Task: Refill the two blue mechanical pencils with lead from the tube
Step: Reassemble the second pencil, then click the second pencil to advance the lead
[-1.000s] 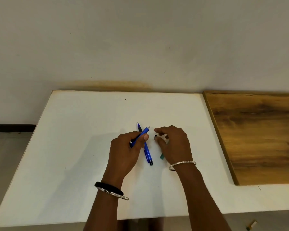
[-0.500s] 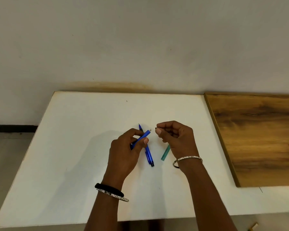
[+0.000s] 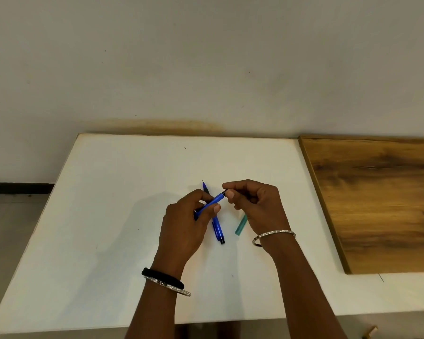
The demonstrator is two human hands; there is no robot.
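My left hand [image 3: 184, 226] grips a blue mechanical pencil [image 3: 214, 200], held tilted with its back end up and to the right. My right hand [image 3: 257, 204] pinches a small black cap [image 3: 224, 192] against that back end. A second blue mechanical pencil [image 3: 217, 230] lies flat on the white table [image 3: 108, 216], its tip pointing away from me, partly hidden under my left fingers. The teal lead tube [image 3: 240, 226] lies on the table just under my right palm, half covered by it.
A brown wooden board [image 3: 382, 199] lies on the table's right side, close to my right wrist. A wall runs behind the table's far edge. Bangles are on both wrists. A small wooden piece [image 3: 370, 332] lies on the floor at bottom right.
My right hand rose off the table from over the lead tube and brought the black cap to the back end of the pencil in my left hand. The tube is now partly uncovered.
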